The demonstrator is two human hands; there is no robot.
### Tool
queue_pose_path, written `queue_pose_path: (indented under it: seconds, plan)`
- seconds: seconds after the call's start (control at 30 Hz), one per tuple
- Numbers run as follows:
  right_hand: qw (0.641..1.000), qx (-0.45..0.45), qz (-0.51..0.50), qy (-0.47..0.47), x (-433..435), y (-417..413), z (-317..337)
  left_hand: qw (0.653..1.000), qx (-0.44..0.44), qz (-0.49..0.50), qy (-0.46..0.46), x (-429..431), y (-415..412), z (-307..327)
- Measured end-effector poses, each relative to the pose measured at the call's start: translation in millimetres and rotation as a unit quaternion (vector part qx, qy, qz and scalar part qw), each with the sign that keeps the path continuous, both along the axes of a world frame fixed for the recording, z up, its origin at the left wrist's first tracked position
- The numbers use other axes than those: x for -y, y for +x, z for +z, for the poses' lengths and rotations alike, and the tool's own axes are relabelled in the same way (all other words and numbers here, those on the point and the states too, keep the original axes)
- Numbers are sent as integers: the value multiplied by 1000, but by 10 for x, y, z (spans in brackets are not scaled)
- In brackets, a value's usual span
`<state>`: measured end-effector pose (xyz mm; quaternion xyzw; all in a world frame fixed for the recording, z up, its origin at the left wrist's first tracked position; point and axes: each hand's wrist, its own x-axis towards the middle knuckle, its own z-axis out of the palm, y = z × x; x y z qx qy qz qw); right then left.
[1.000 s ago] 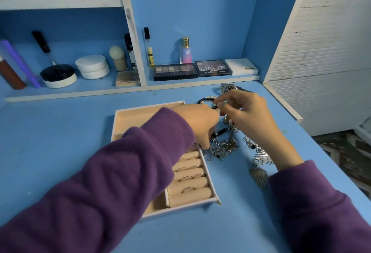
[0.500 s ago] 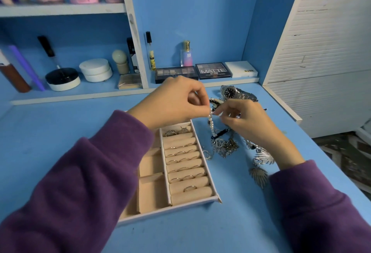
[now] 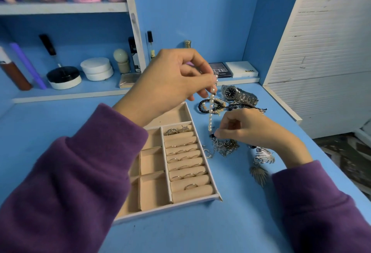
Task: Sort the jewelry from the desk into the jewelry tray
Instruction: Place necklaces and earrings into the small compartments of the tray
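A beige jewelry tray (image 3: 154,208) lies on the blue desk, with several thin rings (image 3: 185,157) in its right-hand ring rolls and open compartments on the left. My left hand (image 3: 170,81) is raised above the tray's far end and pinches the top of a pearl strand (image 3: 210,116), which hangs down taut. My right hand (image 3: 247,130) pinches the strand's lower end just above a tangled pile of silver chains (image 3: 225,148). A black bead bracelet (image 3: 202,106), a silver watch (image 3: 239,94) and silver leaf earrings (image 3: 262,158) lie to the right of the tray.
Shelves at the back hold white jars (image 3: 97,69), a black-lidded pot (image 3: 64,77), bottles and eyeshadow palettes (image 3: 242,69). A white louvred panel (image 3: 325,52) stands at the right, past the desk's edge. Purple sleeves cover both forearms.
My left hand has risen, drawing the pearl strand up out of the pile. My right hand has dropped lower, to the strand's bottom end.
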<state>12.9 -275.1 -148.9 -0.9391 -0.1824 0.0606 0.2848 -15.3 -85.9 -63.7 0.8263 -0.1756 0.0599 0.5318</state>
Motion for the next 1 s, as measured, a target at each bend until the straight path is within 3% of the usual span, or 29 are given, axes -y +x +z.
queue_pose_path:
  seconds: [0.17,0.27,0.57,0.77,1.0]
  plan:
    - [998,-9,26,-53,-18,-41,21,1000,1,1,8,19,-30,6]
    - [999,-5,18,-35,-32,-53,17,1000,2,6,10,16,-39,6]
    - [988,0,-11,156,-42,-40,58,1000,5,23,-5,-130,-108,86]
    - [930,-40,-27,365,-269,-94,181,998,7,59,-38,-376,-179,158]
    - [909,-65,26,411,-661,-233,272,992,-24,101,-73,-750,-317,37]
